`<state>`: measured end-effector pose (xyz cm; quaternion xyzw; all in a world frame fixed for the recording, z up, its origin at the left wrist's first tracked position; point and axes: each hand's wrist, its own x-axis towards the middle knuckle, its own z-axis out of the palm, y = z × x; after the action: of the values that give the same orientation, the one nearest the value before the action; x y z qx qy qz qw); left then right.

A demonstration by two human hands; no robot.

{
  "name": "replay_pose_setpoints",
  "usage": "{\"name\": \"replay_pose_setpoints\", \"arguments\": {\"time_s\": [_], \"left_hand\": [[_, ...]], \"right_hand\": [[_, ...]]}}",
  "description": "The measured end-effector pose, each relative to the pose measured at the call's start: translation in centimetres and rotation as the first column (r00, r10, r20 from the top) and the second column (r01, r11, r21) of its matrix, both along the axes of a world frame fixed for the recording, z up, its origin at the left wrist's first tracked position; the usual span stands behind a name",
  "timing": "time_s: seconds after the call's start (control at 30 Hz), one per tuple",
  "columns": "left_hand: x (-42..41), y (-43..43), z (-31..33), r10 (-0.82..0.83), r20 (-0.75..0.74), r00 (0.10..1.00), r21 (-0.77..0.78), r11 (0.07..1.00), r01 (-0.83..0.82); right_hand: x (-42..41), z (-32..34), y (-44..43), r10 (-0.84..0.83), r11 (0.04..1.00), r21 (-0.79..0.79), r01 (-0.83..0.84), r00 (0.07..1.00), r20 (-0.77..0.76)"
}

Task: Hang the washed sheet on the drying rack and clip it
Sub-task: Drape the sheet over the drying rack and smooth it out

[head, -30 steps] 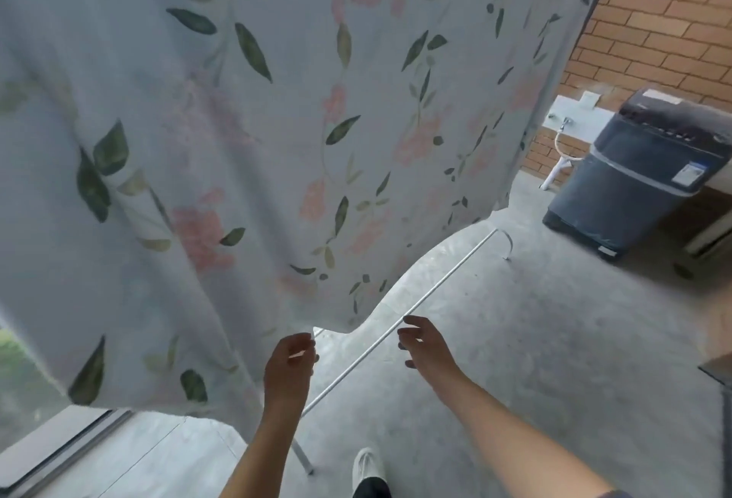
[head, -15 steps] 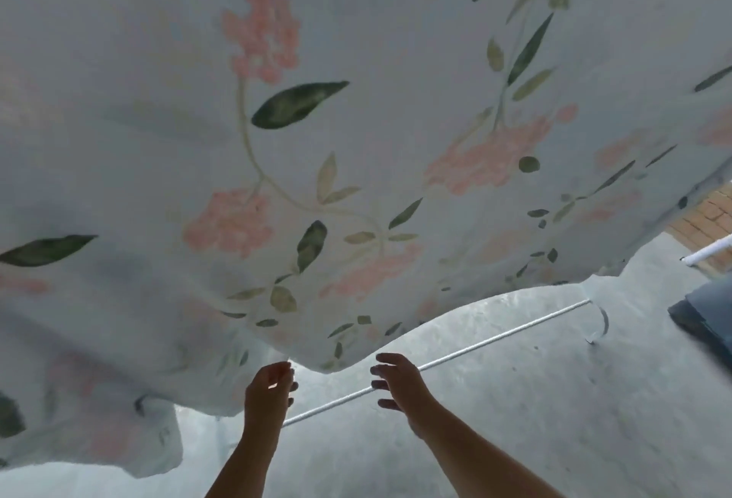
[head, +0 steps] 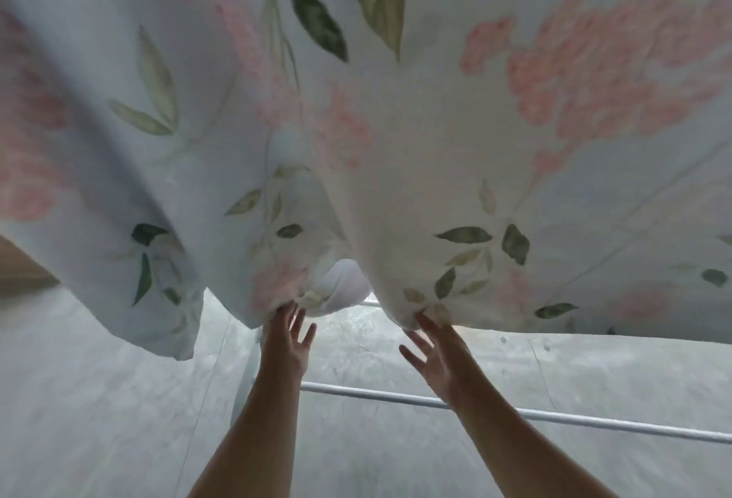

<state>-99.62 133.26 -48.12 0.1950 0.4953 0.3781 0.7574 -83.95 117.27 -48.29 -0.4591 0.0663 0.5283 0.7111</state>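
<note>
The washed sheet (head: 416, 149), pale blue with pink flowers and green leaves, hangs over me and fills the upper two thirds of the view. Its lower edge sags into two bunched folds. My left hand (head: 288, 343) reaches up and pinches the left fold, its other fingers spread. My right hand (head: 437, 357) grips the hem of the right fold with its foremost fingers, the remaining ones splayed. A white rail of the drying rack (head: 562, 417) runs low behind my forearms. The rack's upper part is hidden by the sheet. No clips show.
Grey concrete floor (head: 99, 398) lies below the sheet. A short piece of another white bar (head: 370, 302) shows between the two folds. A strip of brown surface (head: 20, 264) appears at the far left under the sheet.
The view has closed in under the sheet. Both hands, open just below the hem before, have risen and taken hold of its lower edge. The brick wall and washing machine have left view.
</note>
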Motion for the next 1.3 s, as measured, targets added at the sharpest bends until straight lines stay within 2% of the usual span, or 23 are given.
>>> {"name": "replay_pose_setpoints", "arguments": {"time_s": [0.1, 0.2, 0.27, 0.33, 0.5, 0.57, 0.63, 0.7, 0.8, 0.9, 0.97, 1.0, 1.07, 1.13, 1.23, 1.3], "left_hand": [[-0.7, 0.4, -1.8, -0.013, 0.181, 0.983, 0.126, 0.992, -0.01], [-0.8, 0.4, -1.3, -0.064, 0.282, 0.957, 0.163, 0.987, 0.018], [-0.8, 0.8, -0.8, -0.021, 0.295, 0.955, 0.177, 0.984, -0.034], [-0.8, 1.3, -0.7, 0.068, 0.266, 0.962, 0.174, 0.978, -0.118], [-1.0, 1.3, -1.5, 0.243, 0.027, 0.97, 0.163, 0.956, -0.244], [-1.2, 1.0, -2.0, 0.288, -0.043, 0.957, 0.141, 0.95, -0.28], [-1.4, 0.7, -2.4, 0.299, -0.049, 0.953, 0.13, 0.948, -0.291], [-1.3, 0.1, -2.8, 0.204, -0.017, 0.979, 0.134, 0.971, -0.2], [0.6, -2.2, -3.4, -0.149, -0.004, 0.989, 0.137, 0.979, 0.148], [4.7, -5.7, -3.2, -0.519, 0.011, 0.855, 0.173, 0.843, 0.51], [8.0, -8.0, -2.4, -0.644, 0.016, 0.765, 0.214, 0.749, 0.627], [9.6, -9.1, -2.0, -0.663, 0.036, 0.748, 0.232, 0.734, 0.639], [12.4, -11.1, -1.6, -0.66, 0.074, 0.748, 0.253, 0.738, 0.626], [14.1, -12.4, -1.4, -0.607, 0.044, 0.794, 0.256, 0.775, 0.578], [14.7, -12.4, -1.9, -0.386, -0.082, 0.919, 0.247, 0.885, 0.394], [14.4, -11.7, -2.3, -0.242, -0.155, 0.958, 0.253, 0.927, 0.276]], "right_hand": [[1.4, -1.6, -0.2, -0.111, 0.982, 0.158, 0.106, 0.993, 0.025], [2.9, -1.7, -0.9, -0.19, 0.966, 0.191, 0.172, 0.978, 0.081], [3.7, -1.4, -1.2, -0.239, 0.961, 0.173, 0.217, 0.964, 0.118], [4.5, -1.0, -1.3, -0.267, 0.96, 0.132, 0.247, 0.95, 0.163], [5.3, -2.1, -1.8, -0.252, 0.967, 0.031, 0.253, 0.93, 0.268], [5.1, -3.0, -2.0, -0.246, 0.968, 0.02, 0.25, 0.931, 0.268], [4.9, -3.5, -2.1, -0.232, 0.972, 0.019, 0.235, 0.943, 0.24], [5.0, -3.8, -2.5, -0.187, 0.982, 0.036, 0.183, 0.968, 0.165], [6.2, -4.0, -4.5, -0.119, 0.989, 0.098, 0.114, 0.991, 0.054], [8.6, -4.6, -8.1, -0.155, 0.976, 0.154, 0.151, 0.988, 0.012], [10.6, -4.8, -10.5, -0.192, 0.964, 0.185, 0.19, 0.981, -0.005], [11.7, -4.6, -11.6, -0.219, 0.957, 0.191, 0.218, 0.975, -0.016], [13.6, -4.2, -13.5, -0.287, 0.941, 0.175, 0.29, 0.957, -0.041], [15.3, -3.8, -14.6, -0.391, 0.91, 0.132, 0.394, 0.919, -0.049], [17.8, -3.5, -16.1, -0.529, 0.848, 0.071, 0.525, 0.848, 0.038], [18.8, -3.4, -16.8, -0.533, 0.843, 0.0, 0.538, 0.835, 0.139]]}}
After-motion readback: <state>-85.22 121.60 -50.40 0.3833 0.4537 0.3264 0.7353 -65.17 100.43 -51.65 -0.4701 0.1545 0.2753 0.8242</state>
